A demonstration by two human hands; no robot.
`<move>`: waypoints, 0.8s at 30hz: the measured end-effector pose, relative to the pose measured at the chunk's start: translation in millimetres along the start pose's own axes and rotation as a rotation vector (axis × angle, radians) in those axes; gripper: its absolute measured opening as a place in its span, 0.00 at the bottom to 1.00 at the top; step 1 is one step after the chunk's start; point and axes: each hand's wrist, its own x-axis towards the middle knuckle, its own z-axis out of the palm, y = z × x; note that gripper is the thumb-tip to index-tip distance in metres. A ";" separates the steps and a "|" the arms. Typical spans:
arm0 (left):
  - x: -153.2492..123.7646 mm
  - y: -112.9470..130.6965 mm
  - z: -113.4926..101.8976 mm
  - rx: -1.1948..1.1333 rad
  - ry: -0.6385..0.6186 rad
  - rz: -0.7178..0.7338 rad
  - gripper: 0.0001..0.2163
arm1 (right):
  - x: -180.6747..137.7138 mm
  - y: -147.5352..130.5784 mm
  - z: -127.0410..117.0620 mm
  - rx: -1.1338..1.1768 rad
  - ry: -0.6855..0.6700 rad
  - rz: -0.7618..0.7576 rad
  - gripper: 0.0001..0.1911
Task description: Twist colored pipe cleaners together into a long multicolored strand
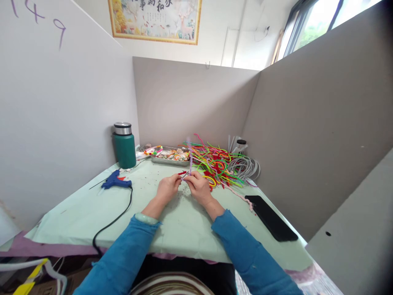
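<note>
Left hand: fingertips pinched on the red pipe cleaner piece, in front of the metal tray.
Right hand: closed on the low end of the purple pipe cleaner.
Purple pipe cleaner: upright, before the tray's right end.
Pipe cleaner pile: right of the tray.
Glue gun: left-front of the tray.

On your worktop, the glue gun lies left, the flask behind it. The tray sits far centre, the pipe-cleaner heap right of it, the phone near right. Your left grip and right grip meet on a stem before the tray.
</note>
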 end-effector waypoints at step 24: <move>4.4 1.1 -3.5 -0.352 0.006 -0.013 0.11 | -3.9 12.2 16.7 0.066 -0.096 0.229 0.13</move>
